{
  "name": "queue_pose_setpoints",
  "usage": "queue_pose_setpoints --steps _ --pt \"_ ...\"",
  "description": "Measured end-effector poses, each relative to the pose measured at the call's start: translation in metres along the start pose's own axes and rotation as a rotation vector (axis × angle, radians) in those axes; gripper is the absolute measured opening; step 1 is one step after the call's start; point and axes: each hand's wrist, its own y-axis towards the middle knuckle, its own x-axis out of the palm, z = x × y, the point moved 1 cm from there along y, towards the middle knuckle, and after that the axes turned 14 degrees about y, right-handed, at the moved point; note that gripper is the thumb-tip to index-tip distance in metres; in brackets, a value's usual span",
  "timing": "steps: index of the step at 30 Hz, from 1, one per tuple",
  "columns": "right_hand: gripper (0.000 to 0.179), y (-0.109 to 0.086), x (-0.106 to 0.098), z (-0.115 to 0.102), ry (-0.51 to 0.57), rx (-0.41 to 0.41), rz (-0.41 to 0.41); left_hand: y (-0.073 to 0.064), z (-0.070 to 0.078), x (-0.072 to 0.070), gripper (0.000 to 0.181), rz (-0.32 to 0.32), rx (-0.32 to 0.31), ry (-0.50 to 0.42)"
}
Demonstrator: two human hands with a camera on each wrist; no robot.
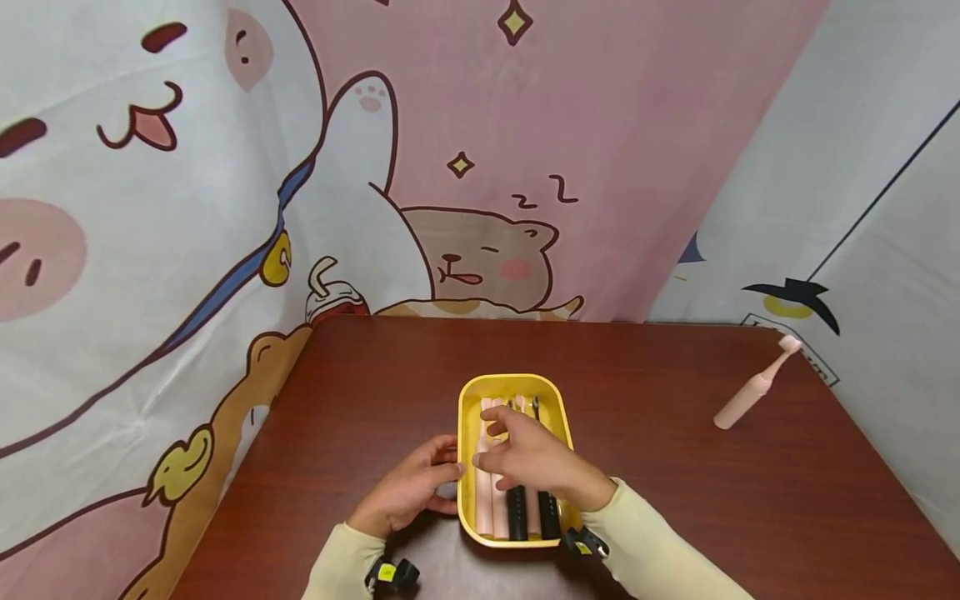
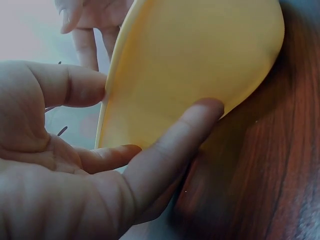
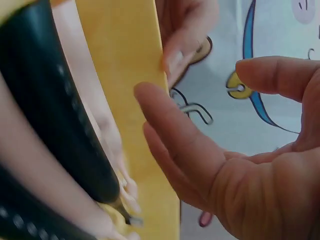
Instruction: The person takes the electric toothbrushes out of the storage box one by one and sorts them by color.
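A yellow box [image 1: 512, 378] holds several electric toothbrushes lying side by side. Some are pink [image 1: 484, 504], and others are black [image 1: 517, 518] with a row of marks along the handle. My left hand [image 1: 412, 490] touches the box's outer left side; in the left wrist view its fingers [image 2: 180, 135] lie along the wall and one digit meets the rim. Over the box hovers my right hand [image 1: 540, 458], fingers loosely spread and nothing in its grasp. It hides part of the toothbrushes. In the right wrist view, thumb and fingers [image 3: 185, 140] are well apart.
Another pink electric toothbrush [image 1: 742, 402] lies on the right side of the dark red wooden table [image 1: 375, 375]. Behind and to the left hangs a cloth [image 1: 600, 125] printed with cartoon animals. Black cameras [image 1: 393, 575] are strapped at the wrists.
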Motion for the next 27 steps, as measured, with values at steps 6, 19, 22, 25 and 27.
queue_pose_setpoints --steps 6,19,22,25,27 --pt "0.074 0.001 0.007 0.003 0.038 0.085 -0.035 0.0 -0.001 0.0 0.061 -0.003 0.002 0.0" --pt "0.076 -0.001 0.01 0.007 0.002 0.122 -0.031 0.0 -0.002 0.0 0.059 -0.002 -0.005 0.004" --pt "0.078 0.0 0.012 0.005 0.001 0.125 -0.031 0.0 -0.002 -0.001 0.06 0.004 -0.006 0.01" --pt "0.081 0.001 0.013 0.003 0.014 0.138 -0.026 -0.001 -0.002 -0.001 0.062 0.005 -0.001 0.014" --pt "0.083 0.002 0.014 0.003 0.026 0.146 -0.021 -0.001 -0.002 0.0 0.063 0.005 0.0 0.014"
